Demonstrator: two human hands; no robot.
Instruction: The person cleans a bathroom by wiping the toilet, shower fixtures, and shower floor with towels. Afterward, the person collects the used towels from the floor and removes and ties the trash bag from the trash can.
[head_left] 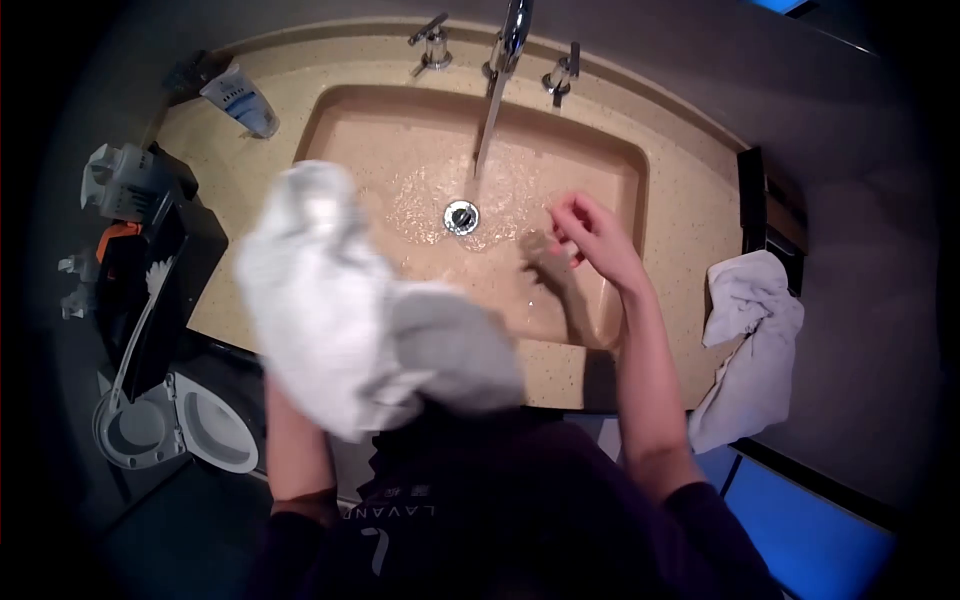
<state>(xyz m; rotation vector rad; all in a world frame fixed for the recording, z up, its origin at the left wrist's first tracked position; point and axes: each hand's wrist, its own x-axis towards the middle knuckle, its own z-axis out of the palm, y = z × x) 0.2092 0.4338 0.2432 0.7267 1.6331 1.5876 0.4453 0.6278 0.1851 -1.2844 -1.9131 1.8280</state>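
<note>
A white and grey cloth (pixel 330 300), blurred by motion, hangs over the left front rim of the sink (pixel 645 180) and covers my left hand; only the forearm shows below it. My right hand (pixel 590 232) is above the right side of the basin, its fingers curled together; whether anything is between them is too small to tell. Water runs from the chrome faucet (pixel 513 35) into the basin and ripples around the metal drain (pixel 461 217).
Two tap handles (pixel 435 48) flank the faucet. A tube (pixel 243 102) lies on the left counter, beside a black bin (pixel 180 270) and bottles (pixel 125 182). Another towel (pixel 752 335) hangs at the right edge. A toilet (pixel 215 428) is at lower left.
</note>
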